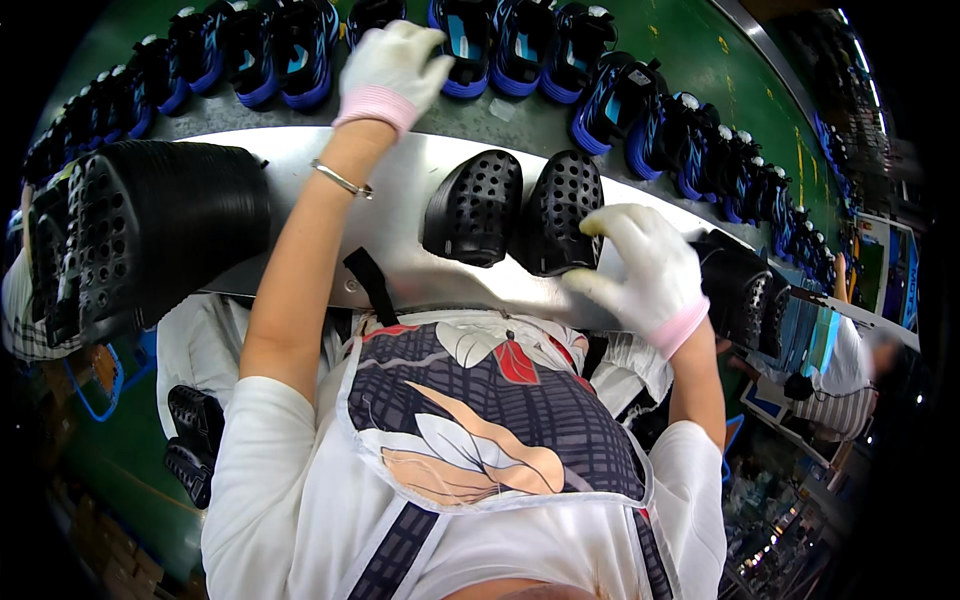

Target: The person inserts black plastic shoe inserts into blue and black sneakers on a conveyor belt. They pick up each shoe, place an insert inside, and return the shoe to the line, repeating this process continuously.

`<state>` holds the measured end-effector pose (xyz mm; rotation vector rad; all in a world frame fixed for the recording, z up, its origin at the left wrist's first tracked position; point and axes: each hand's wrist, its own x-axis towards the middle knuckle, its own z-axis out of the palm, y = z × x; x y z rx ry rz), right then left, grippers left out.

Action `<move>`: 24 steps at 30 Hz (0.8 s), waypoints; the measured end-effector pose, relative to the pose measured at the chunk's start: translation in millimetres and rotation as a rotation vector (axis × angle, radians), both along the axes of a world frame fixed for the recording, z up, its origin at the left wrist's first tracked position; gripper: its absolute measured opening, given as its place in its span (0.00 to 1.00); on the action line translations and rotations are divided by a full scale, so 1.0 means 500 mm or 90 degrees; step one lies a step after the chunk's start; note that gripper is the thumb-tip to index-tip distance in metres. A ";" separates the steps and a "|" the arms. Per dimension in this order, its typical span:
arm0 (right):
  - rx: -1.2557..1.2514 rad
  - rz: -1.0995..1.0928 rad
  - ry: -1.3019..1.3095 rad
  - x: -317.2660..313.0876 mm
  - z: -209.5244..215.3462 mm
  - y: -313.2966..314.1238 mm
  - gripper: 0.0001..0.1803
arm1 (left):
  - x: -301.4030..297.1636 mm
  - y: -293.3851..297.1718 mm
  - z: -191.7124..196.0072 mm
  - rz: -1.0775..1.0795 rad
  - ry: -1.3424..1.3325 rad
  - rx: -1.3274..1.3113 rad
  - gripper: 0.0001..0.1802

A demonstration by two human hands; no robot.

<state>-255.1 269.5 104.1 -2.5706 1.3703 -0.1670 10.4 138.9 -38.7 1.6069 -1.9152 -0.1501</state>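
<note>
My left hand point(393, 75), in a white glove with a pink cuff, reaches over the far edge of the metal table to the row of shoes. Its thumb stands apart from the fingers, beside a black-and-blue shoe point(464, 48); whether it touches one I cannot tell. Two black perforated toe-shaped shoe inserts lie side by side before me, a left one point(474, 208) and a right one point(562, 213). At the right insert's edge is my gloved right hand point(640, 265), thumb and fingers apart, fingertips at its side and lower corner.
Nested black inserts form a big stack point(170, 235) at the left, with more inserts point(735, 290) at the right. Black-and-blue shoes point(300, 55) line the curved grey surface beyond the table point(390, 225). Another person point(845, 375) sits at the far right.
</note>
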 end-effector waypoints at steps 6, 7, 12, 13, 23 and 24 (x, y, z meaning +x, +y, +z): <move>-0.050 -0.026 -0.038 -0.008 -0.041 0.026 0.20 | -0.075 -0.024 -0.067 -0.064 0.044 0.200 0.28; -0.057 -0.021 -0.051 -0.009 -0.045 0.027 0.20 | -0.079 -0.023 -0.062 -0.053 0.085 0.205 0.27; -0.028 0.001 -0.089 -0.019 -0.041 0.024 0.19 | -0.057 -0.011 -0.026 -0.117 0.056 0.240 0.18; -0.008 -0.013 -0.105 -0.017 -0.025 0.025 0.19 | -0.052 0.003 -0.010 -0.147 0.065 0.287 0.17; -0.145 0.106 -0.274 0.055 0.049 -0.044 0.21 | -0.036 0.130 0.118 -0.566 0.978 0.535 0.40; -0.134 0.128 -0.288 0.072 0.044 -0.053 0.20 | -0.045 0.137 0.100 -0.592 1.043 0.521 0.40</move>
